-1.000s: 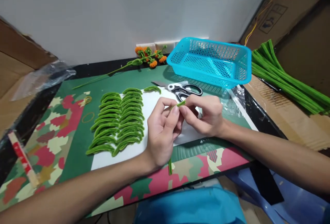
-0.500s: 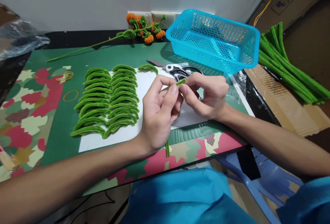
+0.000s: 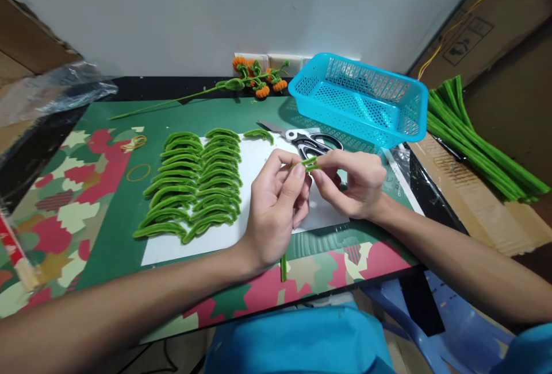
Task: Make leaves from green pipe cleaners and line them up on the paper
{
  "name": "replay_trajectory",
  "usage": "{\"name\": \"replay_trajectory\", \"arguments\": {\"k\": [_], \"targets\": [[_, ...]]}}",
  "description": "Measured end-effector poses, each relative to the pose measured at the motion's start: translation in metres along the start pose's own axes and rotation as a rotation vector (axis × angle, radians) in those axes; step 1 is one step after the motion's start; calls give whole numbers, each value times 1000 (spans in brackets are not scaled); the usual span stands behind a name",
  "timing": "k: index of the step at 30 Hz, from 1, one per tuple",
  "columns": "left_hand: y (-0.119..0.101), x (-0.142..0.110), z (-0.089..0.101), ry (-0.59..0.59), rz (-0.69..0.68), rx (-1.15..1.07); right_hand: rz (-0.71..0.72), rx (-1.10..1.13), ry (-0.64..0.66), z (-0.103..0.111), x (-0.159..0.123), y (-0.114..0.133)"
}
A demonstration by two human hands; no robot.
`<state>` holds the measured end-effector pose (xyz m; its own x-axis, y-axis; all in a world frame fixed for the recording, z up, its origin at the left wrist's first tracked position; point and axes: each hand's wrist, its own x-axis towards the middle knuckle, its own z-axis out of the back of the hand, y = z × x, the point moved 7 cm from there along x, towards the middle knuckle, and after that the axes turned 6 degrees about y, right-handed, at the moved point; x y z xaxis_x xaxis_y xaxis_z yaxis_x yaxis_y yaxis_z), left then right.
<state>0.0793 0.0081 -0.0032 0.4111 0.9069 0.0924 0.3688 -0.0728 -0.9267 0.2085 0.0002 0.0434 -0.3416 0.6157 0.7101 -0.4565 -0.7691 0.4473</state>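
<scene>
My left hand (image 3: 276, 207) and my right hand (image 3: 351, 181) meet above a white sheet (image 3: 259, 161), both pinching one green pipe cleaner (image 3: 307, 162). Its upper end is folded over between my fingertips, and its lower end (image 3: 283, 266) sticks out below my left palm. To the left, several bent green pipe-cleaner leaves (image 3: 194, 181) lie in two rows on the sheet. One more leaf (image 3: 259, 134) lies apart at the sheet's far edge.
Scissors (image 3: 308, 141) lie just beyond my hands. A turquoise basket (image 3: 360, 101) stands at the back right, and a bundle of long green pipe cleaners (image 3: 478, 144) lies on cardboard at the right. An orange-flowered stem (image 3: 241, 82), rubber bands (image 3: 138, 172) and a plastic bag (image 3: 52, 89) are also here.
The tip of the pipe cleaner has been bent over into a fold between my fingertips. The camera view has shifted; my hands stay together.
</scene>
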Motion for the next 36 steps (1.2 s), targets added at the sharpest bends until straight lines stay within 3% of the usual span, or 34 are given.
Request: {"name": "replay_trajectory", "arguments": {"k": [6,13,22,31,36], "targets": [[4,-2,1,27,54,-26,25,-46,31,2,-3,-13],[6,-4,4,29,121,-41,118,-172,52,2,-2,-4],[9,-8,4,89,173,-87,70,-69,18,1,1,-1],[12,-10,6,8,148,-92,58,-66,-74,2,1,5],[15,-11,7,-10,145,-83,78,-128,-45,-2,0,11]]}}
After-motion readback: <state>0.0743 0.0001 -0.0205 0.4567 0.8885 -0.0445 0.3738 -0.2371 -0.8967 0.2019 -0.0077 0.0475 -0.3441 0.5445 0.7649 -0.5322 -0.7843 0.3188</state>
